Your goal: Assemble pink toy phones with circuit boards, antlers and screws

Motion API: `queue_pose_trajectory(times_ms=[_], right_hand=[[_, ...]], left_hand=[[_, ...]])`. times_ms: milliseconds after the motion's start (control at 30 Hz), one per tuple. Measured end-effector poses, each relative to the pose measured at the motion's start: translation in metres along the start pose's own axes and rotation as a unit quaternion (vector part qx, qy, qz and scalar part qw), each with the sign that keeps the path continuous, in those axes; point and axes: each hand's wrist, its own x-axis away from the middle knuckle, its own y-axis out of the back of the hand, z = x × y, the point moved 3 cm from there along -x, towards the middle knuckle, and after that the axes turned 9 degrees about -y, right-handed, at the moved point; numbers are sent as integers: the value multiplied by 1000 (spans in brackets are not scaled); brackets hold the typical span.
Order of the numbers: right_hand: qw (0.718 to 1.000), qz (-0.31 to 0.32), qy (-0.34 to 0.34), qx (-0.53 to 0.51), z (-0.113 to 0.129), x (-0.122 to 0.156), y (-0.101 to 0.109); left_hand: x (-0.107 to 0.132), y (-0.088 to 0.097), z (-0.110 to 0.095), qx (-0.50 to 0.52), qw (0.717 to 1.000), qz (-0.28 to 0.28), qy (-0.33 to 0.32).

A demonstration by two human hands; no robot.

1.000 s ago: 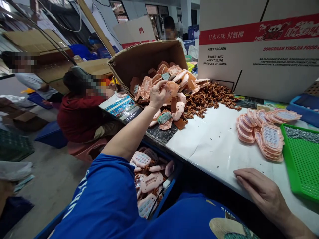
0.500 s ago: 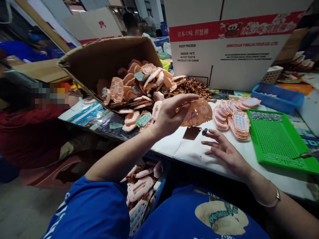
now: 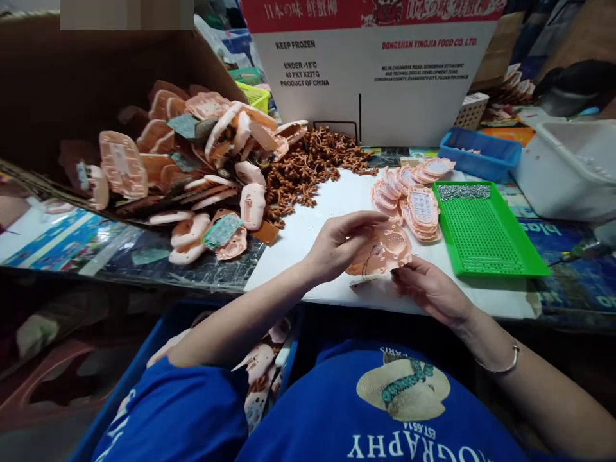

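Note:
My left hand [image 3: 339, 247] is closed on a pink plastic shell [image 3: 385, 247], a hollow half casing with a ring of small holes. Thin wires hang from the shell to a small circuit board [image 3: 362, 283], now seen nearly edge-on below it. My right hand [image 3: 430, 285] is pinched at the shell's lower right edge. A small round black part [image 3: 395, 273] is between its fingertips, mostly hidden. Just beyond my hands, pink shells with printed keypads [image 3: 421, 212] lie in overlapping stacks on the white table surface.
On the left, a tipped cardboard box [image 3: 29, 83] spills pink shells beside a heap of small brown parts [image 3: 308, 160]. A green tray [image 3: 486, 231] and screwdriver [image 3: 584, 250] are on the right, a blue tray [image 3: 481, 154] behind. Below the table edge stands a blue crate [image 3: 144, 359].
My right hand has moved to the shell and closed on the round black part that was dangling by its fingertips. The shell is lower, and the view has shifted right and down.

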Motion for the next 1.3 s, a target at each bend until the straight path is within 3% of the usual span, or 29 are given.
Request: queue_pose_trajectory(times_ms=[67, 133, 167, 233, 267, 300, 333, 367, 467, 600, 800, 1000, 1067, 1200, 1300], right_hand=[[995, -44, 52, 71, 2, 6, 8], [953, -126, 178, 211, 7, 17, 20], [901, -166, 260, 305, 11, 24, 25], [740, -212, 407, 492, 13, 41, 30], [658, -215, 448, 565, 11, 48, 31], [596, -209, 462, 622, 7, 52, 33], [560, -202, 455, 662, 4, 56, 34], [549, -195, 438, 685, 1, 58, 36], [589, -164, 372, 698, -4, 64, 39], [644, -152, 346, 665, -3, 66, 36], [608, -194, 335, 693, -3, 59, 35], [671, -159, 380, 617, 8, 61, 22], [663, -168, 394, 614, 14, 56, 18], [618, -193, 388, 656, 19, 38, 17], [617, -199, 360, 671, 18, 27, 20]], left_hand=[[-3, -4, 6, -19, 999, 27, 3], [-8, -11, 16, -35, 997, 64, 4], [-11, -15, 22, -42, 995, 86, 5], [-18, -28, 35, -63, 988, 142, 5], [-21, -35, 41, -83, 981, 174, 4], [-23, -43, 47, -110, 973, 204, 0], [-25, -50, 51, -141, 962, 235, -8], [-26, -57, 55, -174, 949, 262, -19], [-22, -69, 60, -240, 920, 302, -63], [-8, -60, 60, -247, 925, 274, -92], [13, -32, 62, -249, 945, 200, -68], [22, -32, 57, -223, 955, 172, -89], [23, -33, 56, -215, 957, 166, -97], [26, -35, 54, -200, 961, 162, -106], [28, -35, 51, -199, 958, 163, -123]])
